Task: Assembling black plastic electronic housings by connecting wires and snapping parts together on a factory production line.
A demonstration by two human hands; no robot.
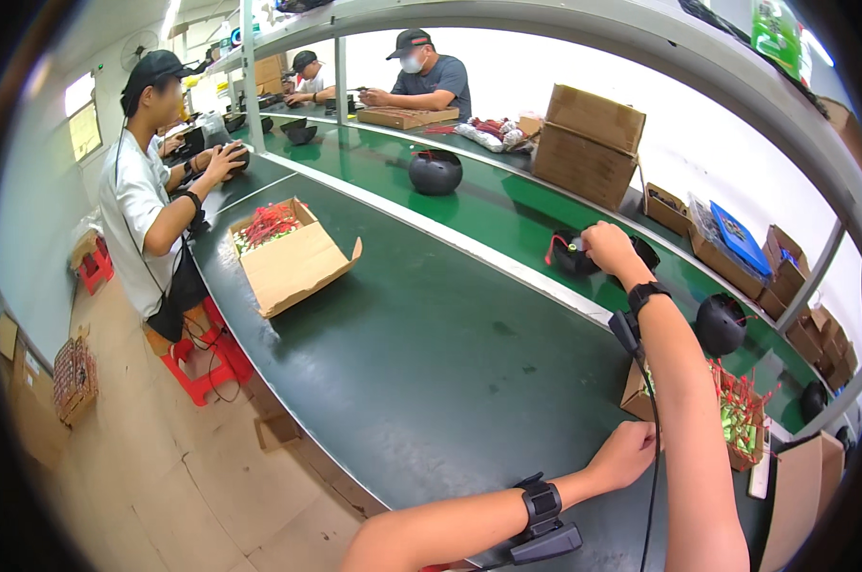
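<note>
From here the dark green tabletop (pixel 431 343) fills most of the view, with the brighter green belt (pixel 374 172) running beyond it. An opened carton (pixel 297 262) of red wires lies toward the far left; a smaller box (pixel 638 393) sits by the right forearm. On the belt, a black shell (pixel 569 265) stands right at the right hand (pixel 602 250), whose fingers are drawn narrow; the left hand (pixel 623 454) is curled beside the right forearm. I can't tell whether either grips anything. A thin red lead (pixel 549 253) loops at the shell.
</note>
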